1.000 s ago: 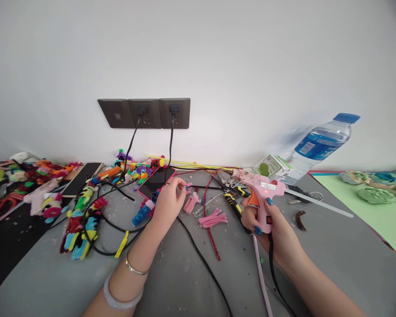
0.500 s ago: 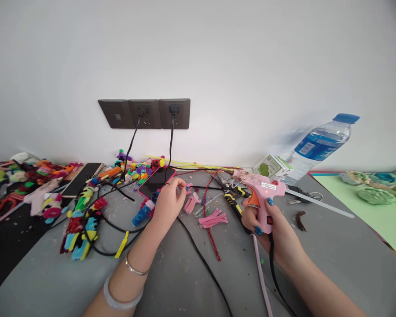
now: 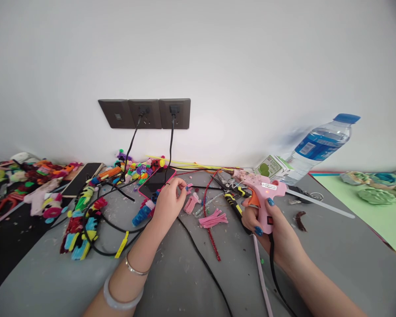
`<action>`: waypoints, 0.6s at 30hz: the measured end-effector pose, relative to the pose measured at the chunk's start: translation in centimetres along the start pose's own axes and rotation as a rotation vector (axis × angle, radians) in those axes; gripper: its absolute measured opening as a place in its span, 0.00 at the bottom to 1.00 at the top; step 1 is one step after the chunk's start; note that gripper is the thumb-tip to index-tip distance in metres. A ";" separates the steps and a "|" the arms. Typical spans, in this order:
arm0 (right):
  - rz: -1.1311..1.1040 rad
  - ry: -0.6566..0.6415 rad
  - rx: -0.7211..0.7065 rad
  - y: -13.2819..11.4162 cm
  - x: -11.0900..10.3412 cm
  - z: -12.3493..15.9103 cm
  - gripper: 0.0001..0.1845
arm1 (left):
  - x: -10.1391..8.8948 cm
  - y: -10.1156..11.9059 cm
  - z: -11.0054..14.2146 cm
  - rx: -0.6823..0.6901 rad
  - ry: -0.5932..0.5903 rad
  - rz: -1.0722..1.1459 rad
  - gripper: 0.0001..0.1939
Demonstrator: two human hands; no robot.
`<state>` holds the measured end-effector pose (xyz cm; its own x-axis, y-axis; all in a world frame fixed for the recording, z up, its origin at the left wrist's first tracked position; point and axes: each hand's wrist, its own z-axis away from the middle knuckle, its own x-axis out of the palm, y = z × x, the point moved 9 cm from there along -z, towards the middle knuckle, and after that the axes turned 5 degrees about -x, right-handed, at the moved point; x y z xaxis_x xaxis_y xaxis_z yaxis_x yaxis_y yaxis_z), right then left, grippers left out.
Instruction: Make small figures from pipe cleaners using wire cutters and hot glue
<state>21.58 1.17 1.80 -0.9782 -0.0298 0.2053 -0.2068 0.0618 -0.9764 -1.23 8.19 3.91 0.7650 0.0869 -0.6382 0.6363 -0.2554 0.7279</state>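
Note:
My right hand (image 3: 280, 233) is wrapped around the handle of a pink hot glue gun (image 3: 262, 193), fingers near its orange trigger. A long clear glue stick (image 3: 320, 202) juts from its rear, and the nozzle points left. My left hand (image 3: 170, 200) is closed in a pinch on a small pink pipe cleaner piece (image 3: 189, 187), mostly hidden by the fingers. Just right of that hand lies a small pink pipe cleaner figure (image 3: 192, 203). Nearer me is a bundle of short pink pipe cleaners (image 3: 214, 218), lying across a red tinsel stem (image 3: 213, 244).
Yellow-and-black pliers (image 3: 232, 206) lie beneath the glue gun. Behind it stand a water bottle (image 3: 320, 145) and a small box (image 3: 272, 167). Colourful pipe cleaner figures (image 3: 86, 229), a phone (image 3: 82, 179) and black cords (image 3: 201, 259) spread leftward. Green paper (image 3: 376, 220) lies at right.

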 end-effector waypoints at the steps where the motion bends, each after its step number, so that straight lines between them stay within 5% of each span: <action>1: 0.002 0.001 -0.003 -0.1 0.0 0.0 0.36 | 0.0 0.0 0.0 -0.002 0.001 0.001 0.05; 18: 0.009 -0.002 -0.009 -0.2 0.1 0.1 0.36 | 0.0 0.1 0.0 0.009 0.010 -0.014 0.05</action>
<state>21.57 1.07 2.03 -0.9800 -0.0307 0.1964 -0.1982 0.0711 -0.9776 -1.19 8.16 3.96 0.7570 0.1002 -0.6457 0.6460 -0.2629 0.7166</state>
